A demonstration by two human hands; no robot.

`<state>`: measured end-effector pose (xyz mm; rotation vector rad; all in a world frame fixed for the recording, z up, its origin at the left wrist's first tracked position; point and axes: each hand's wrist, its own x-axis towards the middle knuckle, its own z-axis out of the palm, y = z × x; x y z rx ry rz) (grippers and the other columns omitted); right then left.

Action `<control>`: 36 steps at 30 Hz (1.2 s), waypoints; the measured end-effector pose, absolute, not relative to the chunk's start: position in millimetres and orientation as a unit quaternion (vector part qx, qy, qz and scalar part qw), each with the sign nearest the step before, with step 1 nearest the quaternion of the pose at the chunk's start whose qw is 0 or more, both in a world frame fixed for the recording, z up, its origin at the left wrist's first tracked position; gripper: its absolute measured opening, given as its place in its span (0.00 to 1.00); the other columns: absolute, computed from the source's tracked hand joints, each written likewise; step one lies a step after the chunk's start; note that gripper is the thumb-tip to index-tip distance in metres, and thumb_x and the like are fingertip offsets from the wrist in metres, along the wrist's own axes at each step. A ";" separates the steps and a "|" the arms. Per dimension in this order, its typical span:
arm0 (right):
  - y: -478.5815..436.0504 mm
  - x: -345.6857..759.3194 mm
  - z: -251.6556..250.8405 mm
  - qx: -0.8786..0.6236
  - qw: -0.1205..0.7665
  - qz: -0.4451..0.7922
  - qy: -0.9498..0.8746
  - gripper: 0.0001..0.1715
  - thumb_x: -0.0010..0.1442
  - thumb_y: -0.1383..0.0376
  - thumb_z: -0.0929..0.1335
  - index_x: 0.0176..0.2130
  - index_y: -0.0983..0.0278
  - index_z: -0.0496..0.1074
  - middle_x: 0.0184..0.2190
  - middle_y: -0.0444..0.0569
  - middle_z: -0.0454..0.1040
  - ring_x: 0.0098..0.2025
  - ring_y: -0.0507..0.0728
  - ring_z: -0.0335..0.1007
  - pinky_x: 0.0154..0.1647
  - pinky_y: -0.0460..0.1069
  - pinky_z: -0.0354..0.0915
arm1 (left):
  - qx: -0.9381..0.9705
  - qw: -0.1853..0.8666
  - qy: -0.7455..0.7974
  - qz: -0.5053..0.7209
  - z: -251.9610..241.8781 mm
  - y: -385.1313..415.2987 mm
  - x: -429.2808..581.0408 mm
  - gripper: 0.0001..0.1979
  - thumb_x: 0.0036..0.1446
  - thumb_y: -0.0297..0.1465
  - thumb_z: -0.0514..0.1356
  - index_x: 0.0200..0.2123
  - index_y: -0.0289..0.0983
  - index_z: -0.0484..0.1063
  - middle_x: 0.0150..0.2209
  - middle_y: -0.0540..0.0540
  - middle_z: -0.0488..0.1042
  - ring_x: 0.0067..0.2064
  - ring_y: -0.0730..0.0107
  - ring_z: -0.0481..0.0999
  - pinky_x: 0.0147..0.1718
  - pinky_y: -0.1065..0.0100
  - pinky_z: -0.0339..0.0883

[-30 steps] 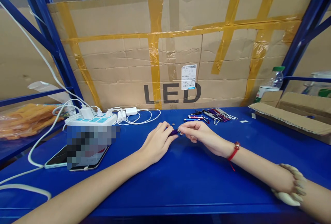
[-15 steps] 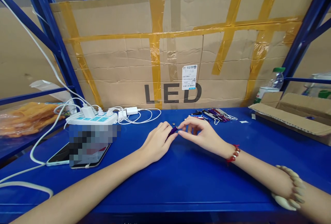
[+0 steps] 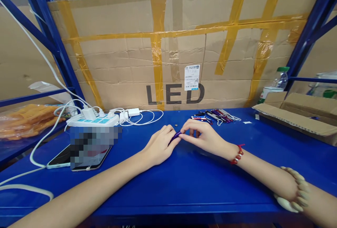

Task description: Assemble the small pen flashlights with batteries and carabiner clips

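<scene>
A slim purple metal tube, resembling a small penlight, is held just above the blue tabletop. My left hand is closed around it from the left, hiding its lower end. Thumb and forefinger of my right hand pinch its upper right end; that end is covered by the fingertips. Just beyond my left fingertips, a tiny round metallic piece lies on the table. Behind my right hand sits a pile of slim metal tubes in purple, red, blue, black and silver, some with wire clips.
At the back left stand a white power strip with plugs and a tangle of white cables. Phones lie before it, partly blurred. An open cardboard box and a plastic bottle are at right. A large cardboard sheet closes the back.
My right thumb and forefinger have closed onto the tube's end, where a silvery tip showed between them before. My left hand has barely moved. The view has shifted slightly.
</scene>
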<state>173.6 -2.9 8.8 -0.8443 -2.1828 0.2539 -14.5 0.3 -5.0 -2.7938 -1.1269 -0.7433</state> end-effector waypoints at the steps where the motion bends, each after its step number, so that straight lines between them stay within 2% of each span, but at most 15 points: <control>1: -2.7 173.2 8.0 -0.341 0.389 0.104 -0.849 0.07 0.57 0.61 0.66 0.33 0.63 0.69 0.32 0.45 0.71 0.25 0.47 0.64 0.26 0.44 0.62 | -0.897 0.022 -0.369 -0.243 -4.7 0.5 -14.3 0.15 0.64 0.36 0.43 0.38 0.37 0.67 0.39 0.46 0.68 0.41 0.66 0.67 0.41 0.62 0.65; 4: -1.2 172.4 5.7 -0.381 0.417 0.119 -0.816 0.12 0.55 0.63 0.66 0.41 0.62 0.66 0.31 0.44 0.71 0.24 0.47 0.65 0.26 0.44 0.63 | -0.877 0.018 -0.404 -0.258 -3.6 1.3 -14.1 0.15 0.64 0.36 0.43 0.37 0.37 0.67 0.37 0.46 0.68 0.40 0.66 0.67 0.41 0.62 0.66; 6: 0.8 173.0 3.8 -0.407 0.413 0.108 -0.808 0.13 0.55 0.64 0.66 0.42 0.62 0.66 0.32 0.44 0.71 0.26 0.49 0.66 0.26 0.45 0.64 | -0.862 0.004 -0.429 -0.269 -2.9 2.2 -14.4 0.15 0.63 0.37 0.44 0.36 0.37 0.67 0.37 0.46 0.68 0.40 0.65 0.68 0.40 0.62 0.66; 9: 5.1 175.6 -0.2 -0.417 0.361 0.076 -0.831 0.11 0.54 0.66 0.66 0.40 0.62 0.71 0.37 0.48 0.73 0.35 0.53 0.69 0.30 0.47 0.66 | -0.852 -0.013 -0.445 -0.275 -3.0 3.7 -15.1 0.16 0.63 0.38 0.44 0.35 0.37 0.67 0.36 0.47 0.67 0.41 0.65 0.68 0.41 0.61 0.66; 11: 7.9 177.3 -2.8 -0.398 0.324 0.074 -0.855 0.13 0.54 0.67 0.65 0.41 0.62 0.72 0.42 0.51 0.73 0.43 0.56 0.69 0.37 0.50 0.67 | -0.852 -0.021 -0.443 -0.277 -3.6 4.2 -15.4 0.16 0.63 0.38 0.44 0.35 0.37 0.67 0.37 0.47 0.67 0.41 0.66 0.68 0.42 0.62 0.65; 13: 10.3 178.7 -4.2 -0.377 0.294 0.084 -0.874 0.14 0.55 0.69 0.64 0.42 0.62 0.73 0.44 0.51 0.73 0.46 0.57 0.68 0.43 0.52 0.67 | -0.854 -0.024 -0.439 -0.279 -4.1 4.2 -15.4 0.16 0.63 0.38 0.44 0.35 0.37 0.67 0.37 0.47 0.67 0.42 0.66 0.68 0.42 0.62 0.65; 15: 12.3 180.1 -4.2 -0.372 0.275 0.095 -0.881 0.15 0.56 0.69 0.63 0.42 0.61 0.73 0.44 0.50 0.74 0.46 0.57 0.69 0.44 0.52 0.67 | -0.857 -0.024 -0.434 -0.278 -4.3 3.7 -15.5 0.16 0.63 0.38 0.43 0.34 0.37 0.67 0.37 0.47 0.67 0.41 0.66 0.68 0.41 0.62 0.66; 25: 19.4 186.8 -6.2 -0.407 0.255 0.111 -0.870 0.13 0.56 0.66 0.64 0.41 0.60 0.74 0.38 0.47 0.77 0.37 0.54 0.72 0.36 0.49 0.68 | -0.855 -0.020 -0.437 -0.279 -2.1 1.5 -16.5 0.17 0.62 0.39 0.44 0.33 0.37 0.68 0.36 0.46 0.67 0.41 0.65 0.67 0.40 0.63 0.66; 33: 24.0 191.0 -5.7 -0.460 0.242 0.101 -0.848 0.14 0.52 0.57 0.68 0.37 0.61 0.75 0.35 0.47 0.77 0.32 0.54 0.72 0.36 0.50 0.68 | -0.845 -0.040 -0.449 -0.289 -2.3 2.4 -17.2 0.18 0.62 0.39 0.44 0.32 0.37 0.68 0.36 0.47 0.67 0.41 0.66 0.68 0.40 0.62 0.66; 36: 30.1 195.3 -6.7 -0.449 0.237 0.125 -0.853 0.15 0.51 0.56 0.69 0.36 0.62 0.76 0.33 0.47 0.78 0.32 0.54 0.72 0.35 0.50 0.67 | -0.845 -0.041 -0.450 -0.287 -1.5 2.4 -17.4 0.18 0.62 0.39 0.44 0.32 0.36 0.68 0.36 0.47 0.67 0.42 0.65 0.68 0.40 0.61 0.66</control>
